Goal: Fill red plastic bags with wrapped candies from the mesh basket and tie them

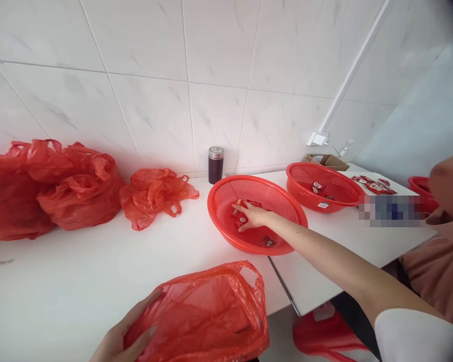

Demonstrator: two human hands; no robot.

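Observation:
My left hand [130, 329] is closed on the side of a red plastic bag [207, 301] whose mouth is spread wide at the front edge of the table. A loop handle of the bag stands up at its far right corner. My right hand [254, 215] reaches into a red mesh basket [221, 229], its fingers apart over several small red packets [241, 220]. A dark packet [269, 242] lies apart from them near the basket's front wall. Whether the fingertips touch a packet I cannot tell.
Full red bags [79, 196] and a crumpled red bag [151, 196] sit at left. A dark tumbler [216, 166] stands by the wall. At right are a second red basket [305, 193], a cardboard box [334, 162] and a person [445, 281]. A red stool [320, 334] is below.

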